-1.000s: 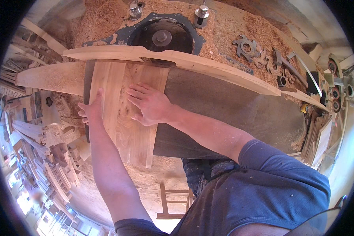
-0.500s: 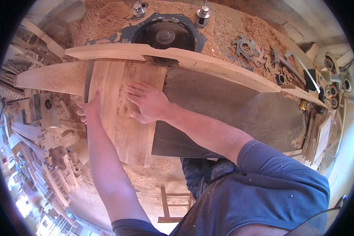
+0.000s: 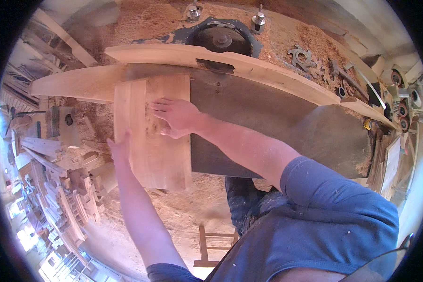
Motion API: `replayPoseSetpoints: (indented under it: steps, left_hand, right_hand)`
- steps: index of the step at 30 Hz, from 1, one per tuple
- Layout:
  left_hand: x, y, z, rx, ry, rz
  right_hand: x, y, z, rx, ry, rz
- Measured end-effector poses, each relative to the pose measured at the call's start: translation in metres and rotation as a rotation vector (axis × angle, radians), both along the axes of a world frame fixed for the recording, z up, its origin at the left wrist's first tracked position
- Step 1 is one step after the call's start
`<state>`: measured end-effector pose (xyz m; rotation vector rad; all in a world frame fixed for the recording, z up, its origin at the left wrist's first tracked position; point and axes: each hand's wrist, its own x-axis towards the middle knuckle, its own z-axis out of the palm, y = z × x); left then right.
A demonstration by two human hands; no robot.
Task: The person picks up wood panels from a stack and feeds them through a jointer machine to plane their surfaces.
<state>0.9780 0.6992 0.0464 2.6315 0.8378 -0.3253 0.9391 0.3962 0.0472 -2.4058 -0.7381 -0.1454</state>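
Note:
A flat wooden panel with light and darker grain lies across the left end of a dark machine table. My left hand holds the panel's left edge, its thumb on top; some of its fingers are hidden under the wood. Flat on the panel's top rests my right hand, fingers stretched out. Beyond the panel's far edge, with a gap of bare table between, runs a long wooden fence. Behind the fence sits a round dark recess with a spindle in it.
Sawdust covers the machine's far side, where metal cutter heads lie. Two metal posts stand behind the fence. A curved board extends left. Stacked offcuts fill the left; a wooden stool stands below.
The panel has come away from the fence toward me and turned slightly. My left hand moved with it, while my right hand stays on its top. The whole view has shifted a little.

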Motion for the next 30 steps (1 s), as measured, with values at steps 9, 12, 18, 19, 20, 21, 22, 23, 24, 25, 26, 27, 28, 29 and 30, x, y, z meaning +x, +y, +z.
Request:
replayPoseSetpoints:
  steps: [9, 12, 18, 19, 20, 21, 22, 23, 24, 25, 26, 27, 28, 29, 30]
  left_hand:
    - [-0.166, 0.055, -0.031, -0.243, -0.237, -0.085]
    - [-0.217, -0.022, 0.004, -0.768, -0.222, 0.191]
    - [-0.344, -0.159, 0.018, -0.904, -0.284, 0.593]
    - [-0.369, -0.173, 0.003, -0.886, -0.322, 0.614]
    - [-0.391, -0.187, -0.015, -0.872, -0.351, 0.632]
    - [-0.408, -0.215, -0.018, -0.926, -0.390, 0.577]
    - [-0.426, -0.241, -0.019, -0.972, -0.433, 0.525]
    - [-0.444, -0.268, -0.019, -1.017, -0.478, 0.472]
    - [-0.459, -0.294, -0.020, -0.982, -0.458, 0.466]
    - [-0.471, -0.321, -0.020, -0.948, -0.434, 0.455]
    - [-0.482, -0.344, -0.018, -0.905, -0.417, 0.448]
    - [-0.492, -0.370, -0.017, -0.979, -0.413, 0.498]
    - [-0.499, -0.400, -0.014, -1.061, -0.402, 0.545]
    - [-0.503, -0.424, -0.004, -1.140, -0.392, 0.596]
    - [-0.505, -0.443, 0.006, -1.135, -0.365, 0.573]
  right_hand:
    - [-0.072, 0.003, 0.009, -0.096, -0.023, 0.113]
    - [-0.109, -0.011, 0.007, -0.154, 0.041, 0.080]
    - [-0.202, -0.072, 0.003, -0.144, 0.038, 0.042]
    - [-0.222, -0.087, 0.009, -0.116, 0.042, 0.066]
    - [-0.239, -0.105, 0.014, -0.092, 0.051, 0.084]
    - [-0.255, -0.131, 0.011, -0.111, 0.033, 0.088]
    - [-0.270, -0.155, 0.005, -0.123, 0.014, 0.098]
    - [-0.285, -0.180, 0.003, -0.136, -0.006, 0.109]
    - [-0.299, -0.205, 0.001, -0.140, 0.001, 0.094]
    - [-0.313, -0.230, 0.002, -0.143, 0.009, 0.072]
    - [-0.326, -0.250, 0.004, -0.139, 0.015, 0.057]
    - [-0.340, -0.272, 0.005, -0.123, 0.017, 0.029]
    - [-0.354, -0.296, 0.006, -0.114, 0.019, -0.004]
    - [-0.365, -0.318, 0.007, -0.103, 0.024, -0.033]
    - [-0.375, -0.336, 0.007, -0.106, 0.014, -0.055]
